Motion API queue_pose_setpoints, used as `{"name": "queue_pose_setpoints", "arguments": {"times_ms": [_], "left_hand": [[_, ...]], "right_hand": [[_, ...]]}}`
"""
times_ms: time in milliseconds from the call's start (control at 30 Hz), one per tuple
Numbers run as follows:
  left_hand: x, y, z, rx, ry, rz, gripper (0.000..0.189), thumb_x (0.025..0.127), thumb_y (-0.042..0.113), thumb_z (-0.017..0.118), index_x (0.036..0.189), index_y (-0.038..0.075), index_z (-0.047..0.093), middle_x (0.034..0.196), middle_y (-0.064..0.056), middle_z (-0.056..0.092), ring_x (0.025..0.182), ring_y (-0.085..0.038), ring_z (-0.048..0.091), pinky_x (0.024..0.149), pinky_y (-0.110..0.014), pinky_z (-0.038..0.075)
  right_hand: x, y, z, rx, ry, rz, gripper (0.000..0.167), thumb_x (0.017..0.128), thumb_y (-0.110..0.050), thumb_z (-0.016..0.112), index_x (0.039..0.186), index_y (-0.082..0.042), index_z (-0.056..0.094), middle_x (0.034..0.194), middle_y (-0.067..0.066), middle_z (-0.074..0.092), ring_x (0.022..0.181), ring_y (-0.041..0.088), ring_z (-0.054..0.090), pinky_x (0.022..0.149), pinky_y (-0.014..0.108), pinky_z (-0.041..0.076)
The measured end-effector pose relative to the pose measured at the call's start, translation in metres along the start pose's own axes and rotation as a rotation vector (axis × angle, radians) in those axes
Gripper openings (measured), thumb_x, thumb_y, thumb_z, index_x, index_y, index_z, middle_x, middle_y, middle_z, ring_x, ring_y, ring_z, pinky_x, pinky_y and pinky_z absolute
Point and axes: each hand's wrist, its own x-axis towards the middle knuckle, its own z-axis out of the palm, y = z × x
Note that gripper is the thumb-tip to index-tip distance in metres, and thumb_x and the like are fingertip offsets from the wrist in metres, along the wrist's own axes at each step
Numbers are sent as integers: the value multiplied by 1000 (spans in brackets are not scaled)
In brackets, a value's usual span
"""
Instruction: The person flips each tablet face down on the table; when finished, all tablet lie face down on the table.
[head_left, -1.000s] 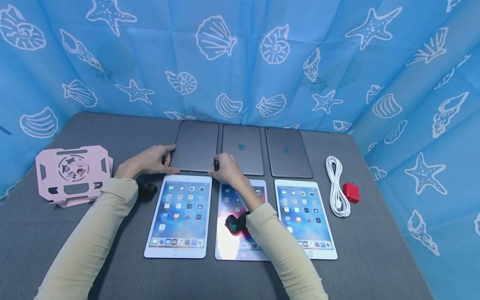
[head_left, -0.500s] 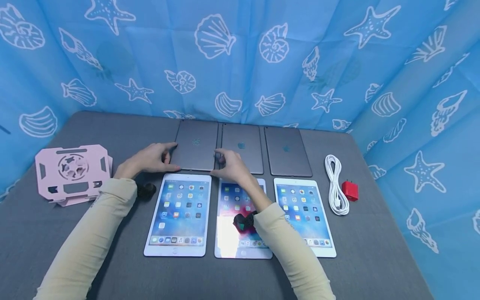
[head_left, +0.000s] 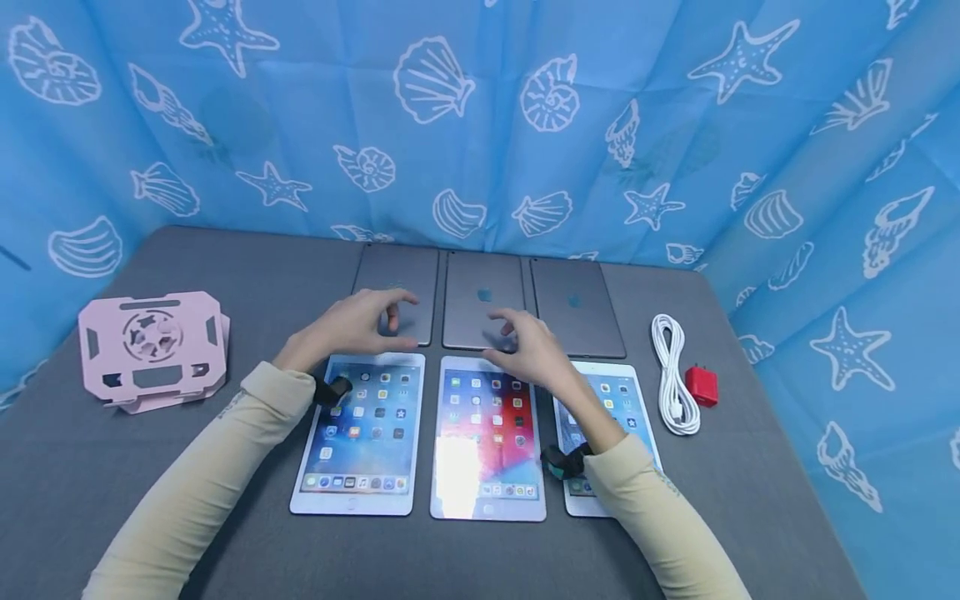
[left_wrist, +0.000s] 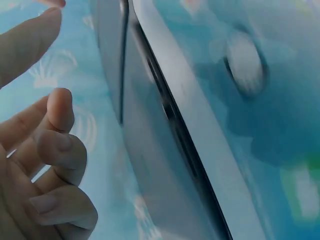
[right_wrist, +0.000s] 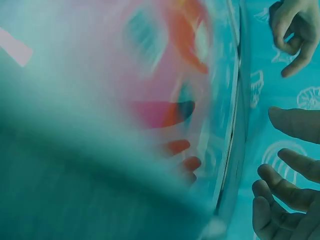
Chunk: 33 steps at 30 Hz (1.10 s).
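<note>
Three dark grey tablets lie face down in a back row: the left tablet (head_left: 378, 267), the middle tablet (head_left: 472, 283) and the right tablet (head_left: 577, 304). In front of them are three white tablets with lit screens: left (head_left: 356, 467), middle (head_left: 487, 425) and right (head_left: 611, 392). My left hand (head_left: 348, 325) hovers over the left grey tablet, covering part of it, fingers loosely bent. Over the front of the middle grey tablet is my right hand (head_left: 536, 350), thumb and fingers apart. Nothing is held in either; the left wrist view shows loosely curled left fingers (left_wrist: 65, 155).
A folded pink stand (head_left: 157, 350) with cutouts lies at the left. On the right are a coiled white cable (head_left: 671, 375) and a red charger plug (head_left: 702, 385). A blue shell-patterned curtain (head_left: 480, 125) rises behind the grey tabletop (head_left: 255, 550).
Both hands have let go of the left grey tablet's edges and moved right. The right hand has crossed to the middle grey tablet. The tablets stay in place.
</note>
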Motion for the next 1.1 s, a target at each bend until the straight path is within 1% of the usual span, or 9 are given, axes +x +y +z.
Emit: {"name": "queue_pose_setpoints", "arguments": {"times_ms": [167, 267, 467, 600, 767, 833, 933, 1033, 1100], "left_hand": [[5, 22, 9, -32, -13, 70, 70, 88, 36, 81, 146, 7, 54, 85, 0, 62, 51, -10, 39, 51, -24, 33], [9, 36, 16, -42, -34, 103, 71, 88, 38, 81, 147, 8, 53, 86, 0, 62, 51, -9, 39, 52, -23, 31], [20, 60, 31, -62, -76, 155, 77, 86, 40, 82, 149, 8, 51, 93, -7, 67, 55, -9, 37, 56, -23, 31], [27, 75, 44, -96, -106, 176, 78, 87, 39, 82, 150, 7, 49, 95, -9, 67, 57, -8, 35, 57, -22, 30], [34, 90, 64, -112, -143, 178, 80, 86, 38, 83, 152, 9, 47, 95, -7, 65, 59, -7, 39, 55, -20, 31], [37, 94, 71, -109, -139, 175, 81, 85, 38, 84, 152, 10, 48, 95, -5, 65, 60, -8, 41, 55, -20, 31], [43, 101, 81, -98, -124, 168, 80, 84, 38, 85, 150, 9, 50, 95, -4, 66, 68, -10, 46, 62, -21, 37], [49, 108, 88, -97, -114, 154, 79, 84, 38, 85, 149, 7, 51, 100, -4, 66, 74, -12, 49, 65, -22, 38], [54, 112, 91, -92, -109, 136, 79, 84, 39, 85, 149, 8, 52, 104, -4, 66, 76, -12, 50, 65, -22, 38]], "right_hand": [[-18, 20, -21, -53, 21, 15, 62, 92, -19, 76, 147, -3, 52, 127, 25, 62, 113, 41, 63, 87, 52, 56], [-29, 32, -35, -81, 20, 28, 62, 93, -18, 75, 148, -1, 50, 128, 27, 61, 115, 44, 62, 88, 56, 55], [-47, 58, -57, -141, 1, 63, 61, 94, -21, 73, 147, -1, 51, 125, 28, 60, 114, 45, 60, 89, 58, 53], [-56, 74, -65, -144, -26, 91, 63, 92, -22, 75, 147, 0, 51, 124, 28, 59, 109, 42, 59, 87, 56, 53], [-66, 91, -71, -158, -88, 136, 69, 92, -27, 76, 148, 3, 48, 125, 30, 58, 108, 41, 57, 87, 57, 53], [-69, 96, -73, -171, -104, 147, 70, 91, -28, 76, 147, 4, 48, 126, 31, 57, 110, 42, 57, 89, 58, 52], [-73, 102, -74, -187, -116, 180, 72, 91, -30, 76, 147, 5, 47, 129, 34, 55, 110, 43, 56, 91, 60, 52], [-75, 107, -77, -206, -128, 207, 75, 91, -31, 76, 147, 8, 45, 131, 36, 55, 111, 45, 57, 93, 62, 52], [-76, 109, -78, -216, -146, 228, 79, 91, -31, 76, 148, 11, 42, 134, 38, 55, 115, 48, 58, 95, 62, 53]]}}
